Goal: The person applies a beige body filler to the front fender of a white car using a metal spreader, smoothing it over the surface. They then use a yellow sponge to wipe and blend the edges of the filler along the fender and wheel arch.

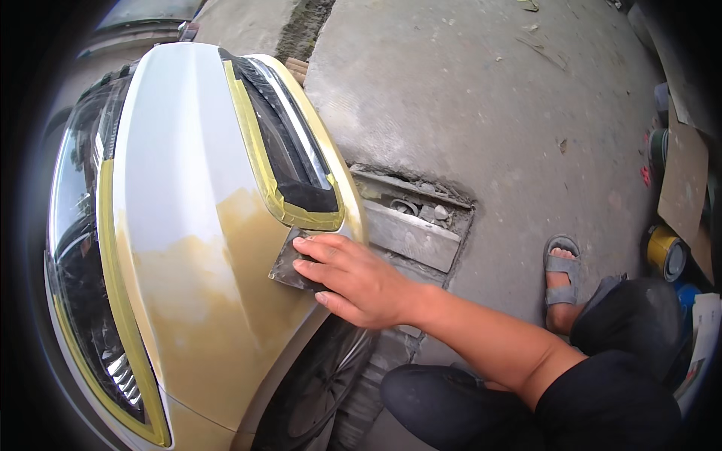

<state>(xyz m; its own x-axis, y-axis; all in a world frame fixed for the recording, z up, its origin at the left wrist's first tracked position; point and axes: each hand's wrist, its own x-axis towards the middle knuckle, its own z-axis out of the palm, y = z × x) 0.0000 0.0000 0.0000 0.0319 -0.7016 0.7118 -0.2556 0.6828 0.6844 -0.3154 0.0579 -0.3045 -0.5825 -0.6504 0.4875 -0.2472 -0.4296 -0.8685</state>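
Note:
My right hand [357, 282] grips a dark, flat sanding pad [284, 259] against the car's bumper corner [248, 278], just below the lower end of a narrow recessed opening [289, 158] edged with yellow masking tape. The body panel is pale white and silver with patchy tan-yellow areas. A long dark lamp [83, 240] on the left has yellow tape along its edge. The fingertips lie over the pad, partly hiding it. My left hand is out of view.
A wheel [316, 391] sits below the bumper. A broken drain channel with concrete slabs [406, 237] cuts the concrete floor [481, 98]. My sandalled foot [560, 278] and bent legs are at lower right, beside cardboard [681, 180] and paint cans [665, 252].

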